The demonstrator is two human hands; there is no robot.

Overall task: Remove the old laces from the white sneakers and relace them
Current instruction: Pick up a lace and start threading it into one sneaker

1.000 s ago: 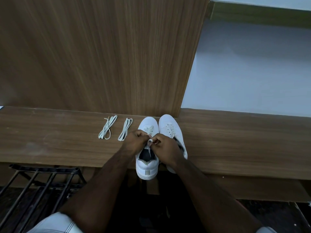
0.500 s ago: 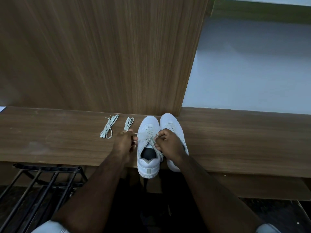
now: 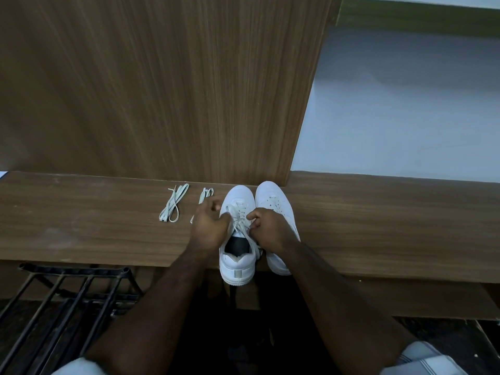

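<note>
From above, looking down along both forearms, two white sneakers stand side by side on the wooden shelf (image 3: 81, 228), toes towards the back panel and heels towards the person. The left sneaker (image 3: 237, 239) is the one being worked on; the right sneaker (image 3: 273, 204) is just beside it, touching or nearly so. The left hand (image 3: 209, 226) has its fingers curled at the left edge of the lacing and seems to pinch the old lace (image 3: 239, 221), while the right hand (image 3: 266, 227) pinches it from the other side. The lace crosses between the two hands, across the shoe's long axis, which runs away from the person. Both hands are equally near, so I judge that loosening will go eyelet row by row, moving towards the toe. Two folded laces lie to the left: one spare lace (image 3: 174, 203) well apart, a second spare lace (image 3: 205, 192) partly behind the left hand.
</note>
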